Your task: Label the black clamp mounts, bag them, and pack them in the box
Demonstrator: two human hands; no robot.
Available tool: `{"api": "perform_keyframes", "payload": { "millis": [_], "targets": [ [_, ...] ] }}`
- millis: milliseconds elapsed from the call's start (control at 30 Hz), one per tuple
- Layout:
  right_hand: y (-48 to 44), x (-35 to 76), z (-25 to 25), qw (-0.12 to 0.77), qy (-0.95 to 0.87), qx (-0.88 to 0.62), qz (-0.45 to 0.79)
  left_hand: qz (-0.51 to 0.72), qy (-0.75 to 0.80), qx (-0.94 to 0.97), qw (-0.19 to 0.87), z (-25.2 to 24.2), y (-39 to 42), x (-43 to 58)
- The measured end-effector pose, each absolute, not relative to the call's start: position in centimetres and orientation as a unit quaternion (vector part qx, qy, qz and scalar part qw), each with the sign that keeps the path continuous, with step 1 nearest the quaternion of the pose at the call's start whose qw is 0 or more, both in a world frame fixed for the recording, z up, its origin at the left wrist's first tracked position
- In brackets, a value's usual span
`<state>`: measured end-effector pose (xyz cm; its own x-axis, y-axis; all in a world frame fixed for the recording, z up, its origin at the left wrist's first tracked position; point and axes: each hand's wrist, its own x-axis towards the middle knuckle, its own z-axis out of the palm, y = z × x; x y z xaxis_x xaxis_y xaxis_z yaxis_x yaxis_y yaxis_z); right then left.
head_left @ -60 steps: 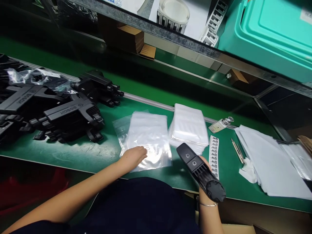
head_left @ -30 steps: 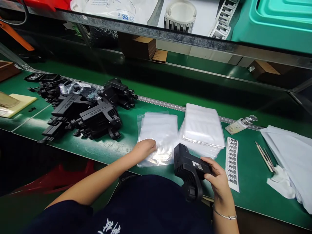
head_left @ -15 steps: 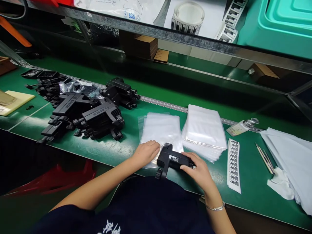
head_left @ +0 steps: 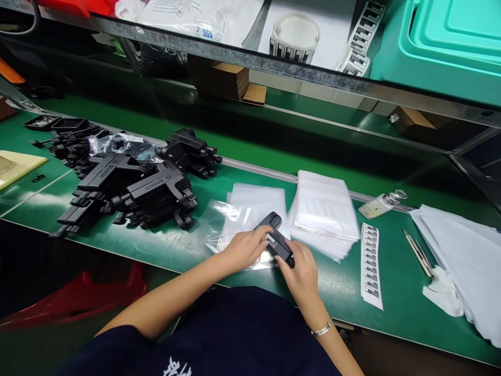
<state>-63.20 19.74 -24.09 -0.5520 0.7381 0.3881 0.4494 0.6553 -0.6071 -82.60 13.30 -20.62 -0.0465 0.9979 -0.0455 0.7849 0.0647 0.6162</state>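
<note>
A black plastic housing with a long flat body and a white label [head_left: 273, 238] is tilted between my two hands above the bags. My right hand [head_left: 299, 266] grips its near right end between thumb and fingers. My left hand [head_left: 246, 249] is closed at its left side, fingertips on the housing near the label. A clear plastic bag [head_left: 219, 222] lies spread under and left of my left hand; whether the fingers also pinch its edge is hidden. Beneath are more flat clear bags [head_left: 258, 201]. Part of the housing's underside is covered by my hands.
Left lie stacked black housings marked BOSCH [head_left: 152, 188] and small black parts [head_left: 74, 143]. Right are a thick stack of bags [head_left: 323, 201], a label strip [head_left: 370, 266], a small bottle [head_left: 381, 204], tweezers [head_left: 418, 253] and white sheets [head_left: 462, 256]. A metal shelf edge [head_left: 235, 55] crosses above.
The black housing has been turned and raised slightly, its near end swinging toward me. My left hand has moved right onto it. The clear bag now spreads farther left. The view has shifted slightly.
</note>
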Motion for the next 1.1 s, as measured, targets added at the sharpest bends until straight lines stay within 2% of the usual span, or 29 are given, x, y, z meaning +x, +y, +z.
{"api": "perform_keyframes", "payload": {
  "millis": [167, 300, 533, 600, 700, 833, 933, 1100],
  "targets": [
    [20.5, -61.4, -24.4, 0.320, -0.843, -0.342, 0.263, 0.190, 0.723, 0.637, 0.190, -19.2, 14.9, -83.6],
    [22.7, -58.0, -23.3, 0.309, -0.803, -0.375, 0.345, 0.175, 0.726, 0.638, 0.188, -19.1, 14.5, -84.8],
    [24.2, -57.7, -22.0, 0.226, -0.769, -0.288, 0.524, 0.215, 0.620, 0.713, 0.249, -19.4, 13.5, -83.4],
    [23.8, -58.4, -22.7, 0.243, -0.762, -0.322, 0.508, 0.233, 0.615, 0.703, 0.271, -19.2, 12.9, -83.6],
    [22.8, -59.6, -23.9, 0.308, -0.765, -0.395, 0.405, 0.239, 0.619, 0.682, 0.308, -18.9, 12.6, -83.5],
    [21.1, -61.6, -24.6, 0.354, -0.828, -0.329, 0.285, 0.220, 0.649, 0.681, 0.256, -18.8, 13.9, -81.5],
    [20.7, -62.3, -24.5, 0.352, -0.830, -0.320, 0.292, 0.200, 0.656, 0.704, 0.182, -18.9, 14.4, -80.4],
    [21.2, -61.8, -24.4, 0.380, -0.742, -0.458, 0.310, 0.206, 0.669, 0.701, 0.140, -18.7, 13.5, -80.9]
  ]
}}
